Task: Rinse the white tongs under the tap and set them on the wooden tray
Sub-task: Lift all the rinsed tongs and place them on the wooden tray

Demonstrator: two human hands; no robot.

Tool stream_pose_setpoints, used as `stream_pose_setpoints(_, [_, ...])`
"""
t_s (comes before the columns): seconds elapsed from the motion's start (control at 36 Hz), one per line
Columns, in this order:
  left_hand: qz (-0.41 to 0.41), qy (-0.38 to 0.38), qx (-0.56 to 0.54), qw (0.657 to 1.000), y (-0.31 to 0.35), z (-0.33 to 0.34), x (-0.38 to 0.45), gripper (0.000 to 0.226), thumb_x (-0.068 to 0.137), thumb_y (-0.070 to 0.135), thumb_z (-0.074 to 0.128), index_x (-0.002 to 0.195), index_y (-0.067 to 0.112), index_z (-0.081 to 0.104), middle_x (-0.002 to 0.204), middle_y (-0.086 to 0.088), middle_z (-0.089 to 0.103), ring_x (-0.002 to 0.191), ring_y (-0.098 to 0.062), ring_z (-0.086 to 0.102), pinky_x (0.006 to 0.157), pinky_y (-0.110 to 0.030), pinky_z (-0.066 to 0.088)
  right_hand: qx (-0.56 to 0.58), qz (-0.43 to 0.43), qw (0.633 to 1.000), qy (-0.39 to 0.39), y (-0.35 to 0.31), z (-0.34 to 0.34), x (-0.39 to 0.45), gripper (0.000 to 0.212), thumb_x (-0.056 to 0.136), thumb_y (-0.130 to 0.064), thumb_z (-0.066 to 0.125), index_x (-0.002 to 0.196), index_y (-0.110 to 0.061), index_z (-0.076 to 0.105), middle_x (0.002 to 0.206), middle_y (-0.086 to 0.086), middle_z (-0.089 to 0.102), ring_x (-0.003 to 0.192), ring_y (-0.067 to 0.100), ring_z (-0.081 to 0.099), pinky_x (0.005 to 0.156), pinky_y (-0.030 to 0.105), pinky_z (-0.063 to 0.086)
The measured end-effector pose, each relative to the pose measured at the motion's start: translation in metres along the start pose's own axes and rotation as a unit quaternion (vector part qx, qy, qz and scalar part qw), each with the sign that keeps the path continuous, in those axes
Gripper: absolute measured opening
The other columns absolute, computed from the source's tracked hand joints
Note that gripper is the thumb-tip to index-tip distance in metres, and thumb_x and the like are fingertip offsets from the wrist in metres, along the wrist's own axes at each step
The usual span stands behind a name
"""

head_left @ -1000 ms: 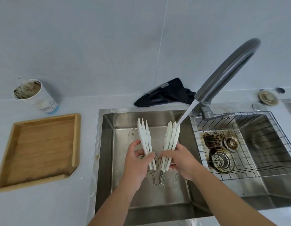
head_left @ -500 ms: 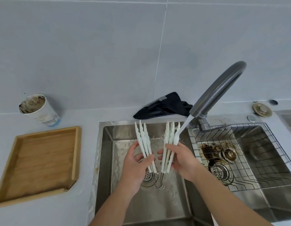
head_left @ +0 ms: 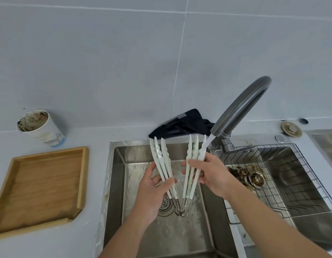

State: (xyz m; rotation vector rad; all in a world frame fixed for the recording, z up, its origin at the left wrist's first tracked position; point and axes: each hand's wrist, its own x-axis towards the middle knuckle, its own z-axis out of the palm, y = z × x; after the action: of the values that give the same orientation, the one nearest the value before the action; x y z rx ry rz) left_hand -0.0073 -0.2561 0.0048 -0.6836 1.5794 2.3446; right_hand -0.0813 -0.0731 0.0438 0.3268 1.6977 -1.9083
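White tongs (head_left: 194, 164) with silver metal ends, dark grey tap (head_left: 239, 107), honey-brown wooden tray (head_left: 83, 175) with visible grain, black cloth (head_left: 180, 125), white cup (head_left: 44, 127) with blue band and brown-stained inside, pale grey table (head_left: 49, 244), steel sink (head_left: 116, 183), brown grime under wire rack (head_left: 299, 183).

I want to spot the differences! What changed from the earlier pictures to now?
Little changed. The view tipped upward, showing more wall. The left hand and right hand went on holding the white tongs spread open over the sink, with tap water still hitting the right-side tips. The wooden tray, paper cup and black cloth stayed put.
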Motion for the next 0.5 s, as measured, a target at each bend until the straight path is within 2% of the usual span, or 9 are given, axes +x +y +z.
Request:
stream_pose_setpoints(0.11, [0.002, 0.009, -0.032, 0.999, 0.005, 0.003, 0.000, 0.058, 0.087, -0.004, 0.073, 0.130, 0.030, 0.056, 0.100, -0.011, 0.080, 0.088, -0.026, 0.078, 0.070, -0.034, 0.062, 0.017, 0.018, 1.000, 0.007, -0.008, 0.004, 0.006, 0.021, 0.094, -0.010, 0.066, 0.114, -0.003, 0.066, 0.100, 0.017, 0.077, 0.085, 0.031, 0.076, 0.067, 0.035, 0.061])
stream_pose_setpoints(0.17, [0.003, 0.015, -0.036, 0.999, 0.010, 0.007, 0.001, 0.056, 0.087, -0.002, 0.074, 0.125, 0.036, 0.057, 0.098, -0.010, 0.080, 0.087, -0.025, 0.078, 0.070, -0.035, 0.063, 0.046, 0.039, 0.998, 0.008, -0.013, 0.006, 0.009, 0.026, 0.097, -0.013, 0.062, 0.119, 0.001, 0.064, 0.095, 0.016, 0.077, 0.080, 0.029, 0.075, 0.065, 0.035, 0.060])
stream_pose_setpoints(0.22, [0.003, 0.018, -0.040, 0.999, 0.015, 0.012, 0.004, 0.056, 0.087, -0.001, 0.074, 0.123, 0.039, 0.058, 0.096, -0.009, 0.081, 0.087, -0.024, 0.078, 0.071, -0.036, 0.063, 0.084, 0.060, 0.995, 0.016, -0.019, 0.008, 0.010, 0.030, 0.100, -0.016, 0.059, 0.121, 0.005, 0.063, 0.099, 0.020, 0.074, 0.079, 0.029, 0.073, 0.064, 0.035, 0.061])
stream_pose_setpoints(0.28, [0.007, 0.017, -0.040, 0.999, 0.022, 0.019, 0.006, 0.057, 0.087, -0.002, 0.074, 0.128, 0.035, 0.058, 0.095, -0.010, 0.081, 0.087, -0.024, 0.078, 0.069, -0.034, 0.062, 0.121, 0.077, 0.989, 0.035, -0.025, 0.009, 0.010, 0.033, 0.101, -0.022, 0.058, 0.117, 0.006, 0.065, 0.101, 0.022, 0.072, 0.080, 0.030, 0.072, 0.065, 0.039, 0.063])
stream_pose_setpoints(0.36, [0.018, 0.027, -0.042, 0.999, 0.032, 0.026, 0.009, 0.055, 0.087, -0.001, 0.075, 0.129, 0.030, 0.059, 0.091, -0.006, 0.081, 0.082, -0.021, 0.079, 0.065, -0.030, 0.062, 0.159, 0.081, 0.983, 0.042, -0.033, 0.008, 0.011, 0.042, 0.103, -0.032, 0.053, 0.112, 0.006, 0.068, 0.090, 0.020, 0.073, 0.078, 0.031, 0.072, 0.073, 0.045, 0.064])
stream_pose_setpoints(0.5, [0.034, 0.020, -0.038, 0.998, 0.041, 0.032, 0.011, 0.052, 0.087, 0.001, 0.075, 0.114, 0.042, 0.058, 0.092, 0.003, 0.081, 0.082, -0.017, 0.079, 0.061, -0.026, 0.061, 0.175, 0.070, 0.982, 0.023, -0.042, 0.006, 0.009, 0.046, 0.104, -0.032, 0.050, 0.118, 0.009, 0.064, 0.095, 0.023, 0.071, 0.080, 0.033, 0.073, 0.071, 0.043, 0.063])
